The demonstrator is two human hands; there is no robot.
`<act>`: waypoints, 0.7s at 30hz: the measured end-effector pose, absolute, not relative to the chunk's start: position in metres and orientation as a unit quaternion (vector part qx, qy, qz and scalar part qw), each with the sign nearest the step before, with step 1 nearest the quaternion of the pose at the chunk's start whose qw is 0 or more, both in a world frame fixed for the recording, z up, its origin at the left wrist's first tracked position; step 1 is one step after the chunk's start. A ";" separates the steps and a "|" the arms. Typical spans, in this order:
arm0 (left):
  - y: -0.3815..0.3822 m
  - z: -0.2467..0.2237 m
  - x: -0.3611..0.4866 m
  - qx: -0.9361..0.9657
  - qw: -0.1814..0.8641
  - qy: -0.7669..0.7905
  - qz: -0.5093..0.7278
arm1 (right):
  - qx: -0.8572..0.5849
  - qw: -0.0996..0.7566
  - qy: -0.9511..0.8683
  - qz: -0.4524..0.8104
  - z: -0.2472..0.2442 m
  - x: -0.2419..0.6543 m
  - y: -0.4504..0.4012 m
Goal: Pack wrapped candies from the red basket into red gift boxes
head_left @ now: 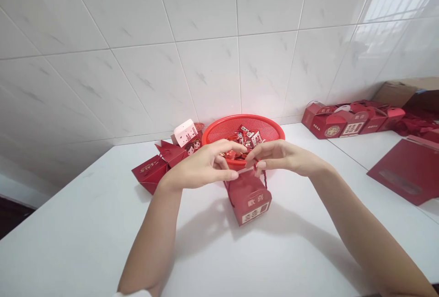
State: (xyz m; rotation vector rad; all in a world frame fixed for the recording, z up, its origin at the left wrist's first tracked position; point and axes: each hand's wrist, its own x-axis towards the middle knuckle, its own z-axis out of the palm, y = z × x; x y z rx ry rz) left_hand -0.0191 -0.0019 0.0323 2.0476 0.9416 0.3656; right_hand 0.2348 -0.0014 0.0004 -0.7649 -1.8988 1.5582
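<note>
A small red gift box [248, 198] with gold lettering and a pale printed label stands on the table in front of me. A dark red cord [265, 180] runs along its sides and up to the top. My left hand [206, 162] is at the box's upper left, thumb and forefinger wide apart, the thumb tip by the top edge. Over the upper right side, my right hand [279, 156] has its thumb and fingers pinched at what looks like the cord. The hands partly hide the box's top.
Behind the box, a red plastic basket [219, 125] holds wrapped sweets [246, 136]. Folded red boxes [151, 171] and a pink-white one [185, 132] lie left. Several assembled red boxes [353, 121], a flat red sheet [404, 169] and a cardboard box [394, 92] are right. A tiled wall [206, 72] backs the table.
</note>
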 end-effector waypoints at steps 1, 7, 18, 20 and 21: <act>-0.004 0.033 -0.017 0.795 0.450 0.366 0.175 | -0.294 0.288 -0.717 0.563 0.004 0.234 -0.004; -0.010 0.029 -0.005 0.746 0.548 0.276 0.259 | -0.366 0.302 -0.773 0.420 0.016 0.227 -0.020; -0.017 0.017 0.009 0.775 0.520 0.200 0.299 | -0.508 0.316 -0.779 0.190 0.018 0.215 -0.041; -0.017 0.014 0.010 0.783 0.509 0.207 0.291 | -0.525 0.310 -0.773 0.175 0.020 0.217 -0.042; -0.018 0.013 0.010 0.787 0.503 0.215 0.286 | -0.536 0.305 -0.769 0.167 0.021 0.219 -0.041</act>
